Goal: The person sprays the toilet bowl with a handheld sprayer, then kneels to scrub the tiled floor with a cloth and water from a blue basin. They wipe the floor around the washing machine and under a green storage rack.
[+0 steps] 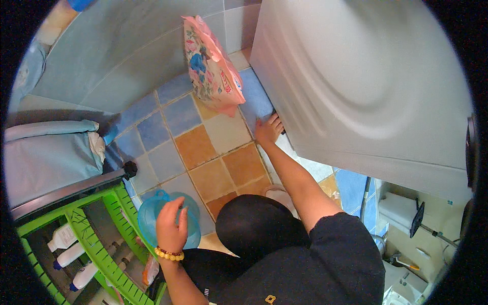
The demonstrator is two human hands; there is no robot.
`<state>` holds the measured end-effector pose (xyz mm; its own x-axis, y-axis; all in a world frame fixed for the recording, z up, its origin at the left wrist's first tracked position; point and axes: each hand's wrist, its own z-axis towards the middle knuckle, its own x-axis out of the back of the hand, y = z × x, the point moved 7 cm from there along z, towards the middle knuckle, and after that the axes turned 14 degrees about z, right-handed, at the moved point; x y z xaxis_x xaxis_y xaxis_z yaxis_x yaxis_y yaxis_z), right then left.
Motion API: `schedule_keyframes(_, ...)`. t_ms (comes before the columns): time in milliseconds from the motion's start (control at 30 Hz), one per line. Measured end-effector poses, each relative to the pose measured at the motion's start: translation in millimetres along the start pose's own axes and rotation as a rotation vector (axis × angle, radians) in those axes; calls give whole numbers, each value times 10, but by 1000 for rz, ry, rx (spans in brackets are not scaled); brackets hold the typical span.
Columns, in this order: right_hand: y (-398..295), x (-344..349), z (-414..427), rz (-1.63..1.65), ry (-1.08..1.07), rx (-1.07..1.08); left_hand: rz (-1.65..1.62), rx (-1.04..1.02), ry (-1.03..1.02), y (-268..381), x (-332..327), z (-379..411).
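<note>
My left hand [172,224] hovers over a translucent blue plastic bucket [146,217], its fingers loosely bent and nothing visible in it. A beaded bracelet [169,254] circles that wrist. My right hand [269,129] reaches down to the bottom edge of a large white appliance [343,76], likely a washing machine, whose side panel has curved embossing. Its fingertips meet the dark gap under that edge, beside a small black part [283,132]. Whether they grip anything there is hard to see. Close by, a pink floral plastic bag [211,68] stands upright on the tiles.
At the lower left is a green plastic shelf rack [82,228] with white bottles [84,275]. Above it is a grey-blue fabric-covered item [53,152]. A grey hose [365,200] runs along the right, near a white sink [404,286]. Multicoloured tiles [194,146] cover the floor.
</note>
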<state>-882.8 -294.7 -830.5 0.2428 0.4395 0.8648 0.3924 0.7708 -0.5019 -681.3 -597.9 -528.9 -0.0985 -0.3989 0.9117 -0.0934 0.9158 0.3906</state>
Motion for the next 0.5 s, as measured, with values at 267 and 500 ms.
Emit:
schedule_keyframes(267,-208,-395,673,1,64,-212,18,17,-46,48,-83,-18)
schedule_keyframes(500,-531,-156,441,91,-193,539,35,-27,-34,95,-37,-27)
